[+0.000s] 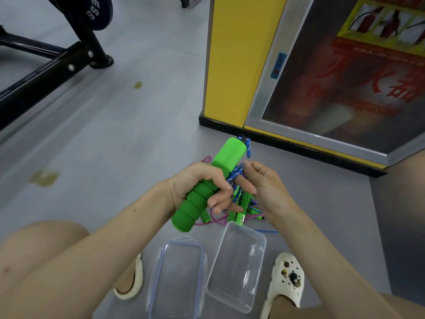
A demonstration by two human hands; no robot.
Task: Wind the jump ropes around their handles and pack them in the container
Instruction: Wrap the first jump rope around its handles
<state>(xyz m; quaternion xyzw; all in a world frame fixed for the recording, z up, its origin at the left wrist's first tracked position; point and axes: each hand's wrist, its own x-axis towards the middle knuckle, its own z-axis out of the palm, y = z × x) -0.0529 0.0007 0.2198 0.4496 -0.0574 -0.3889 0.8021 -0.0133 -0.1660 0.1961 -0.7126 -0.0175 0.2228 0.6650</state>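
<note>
Left hand (195, 180) grips a green handle (207, 183); right hand (264, 183) pinches its blue rope (235, 172).

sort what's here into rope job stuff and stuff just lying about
Job: green ribbed foam handle, blue braided rope, floor pile of ropes, clear plastic container, blue-rimmed clear lid.
Lying about: black metal gym frame, glass-fronted fire extinguisher cabinet.

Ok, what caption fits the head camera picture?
Left hand grips a green handle, right hand pinches its blue rope, container open nearby.

green ribbed handle (202, 187), blue flecked rope (236, 173), pink speckled rope (218, 221), clear container (236, 265), cream clogs (287, 277), yellow pillar (239, 58).
</note>
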